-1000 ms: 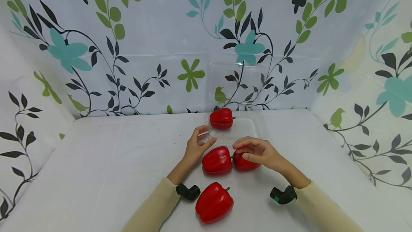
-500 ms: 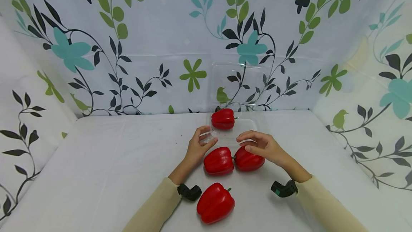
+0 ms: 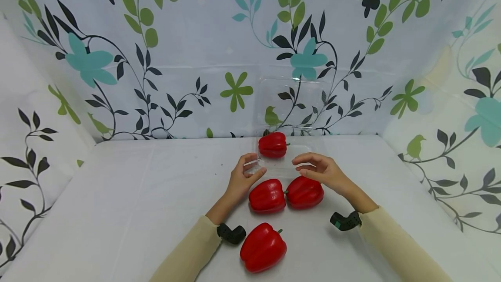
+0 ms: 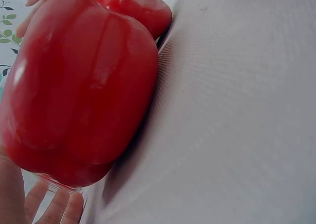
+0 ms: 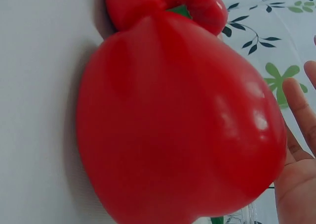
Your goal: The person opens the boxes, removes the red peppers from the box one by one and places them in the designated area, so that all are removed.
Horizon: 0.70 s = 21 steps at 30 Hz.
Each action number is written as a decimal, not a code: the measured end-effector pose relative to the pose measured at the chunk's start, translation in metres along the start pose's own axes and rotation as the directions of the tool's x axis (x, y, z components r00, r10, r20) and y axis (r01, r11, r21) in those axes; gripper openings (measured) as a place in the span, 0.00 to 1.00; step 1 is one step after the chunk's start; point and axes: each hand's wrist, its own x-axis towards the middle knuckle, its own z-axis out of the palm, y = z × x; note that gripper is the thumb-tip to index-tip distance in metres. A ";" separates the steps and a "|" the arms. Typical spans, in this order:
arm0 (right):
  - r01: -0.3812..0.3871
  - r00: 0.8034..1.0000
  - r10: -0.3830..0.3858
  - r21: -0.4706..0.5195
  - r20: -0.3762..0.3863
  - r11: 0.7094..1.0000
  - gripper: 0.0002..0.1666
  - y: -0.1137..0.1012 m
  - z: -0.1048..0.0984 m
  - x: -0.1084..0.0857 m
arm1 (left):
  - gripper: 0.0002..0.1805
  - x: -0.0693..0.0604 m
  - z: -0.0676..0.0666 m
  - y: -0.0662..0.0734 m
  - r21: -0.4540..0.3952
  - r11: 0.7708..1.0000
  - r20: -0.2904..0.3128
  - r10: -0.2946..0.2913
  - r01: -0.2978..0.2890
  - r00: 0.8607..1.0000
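A clear plastic container (image 3: 299,153) with its lid raised holds one red bell pepper (image 3: 272,145) on its left side. My left hand (image 3: 239,179) is at the container's front left corner, fingers loosely bent and thumb apart; whether it touches the wall I cannot tell. Just in front lie two red bell peppers side by side, a left one (image 3: 267,196) and a right one (image 3: 305,193). Above the right one hovers my right hand (image 3: 322,171), fingers spread and holding nothing. Nearer to me lies another bell pepper (image 3: 263,247).
A white cloth covers the table (image 3: 156,212). Behind it hangs a leaf-patterned curtain (image 3: 180,47), against which the clear lid (image 3: 287,103) stands. A dark wrist camera (image 3: 232,234) sits at my left cuff, close to the nearest pepper.
My right hand has lifted off the right bell pepper and moved away towards the container. That pepper now shows almost whole. My left hand keeps its place by the container's corner.
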 end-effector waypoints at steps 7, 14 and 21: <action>-0.011 1.000 0.011 -0.011 -0.011 1.000 0.21 0.004 -0.003 0.007 | 0.32 0.000 0.000 0.000 -0.001 1.000 -0.003 -0.005 0.005 1.000; -0.055 0.998 0.053 -0.037 -0.045 0.998 0.21 0.007 -0.007 0.013 | 0.31 -0.001 0.000 0.001 0.006 1.000 0.002 0.002 -0.002 1.000; -0.103 0.993 0.099 -0.055 -0.070 0.993 0.22 0.014 -0.013 0.017 | 0.31 -0.001 0.000 0.000 -0.001 1.000 -0.003 0.012 -0.012 1.000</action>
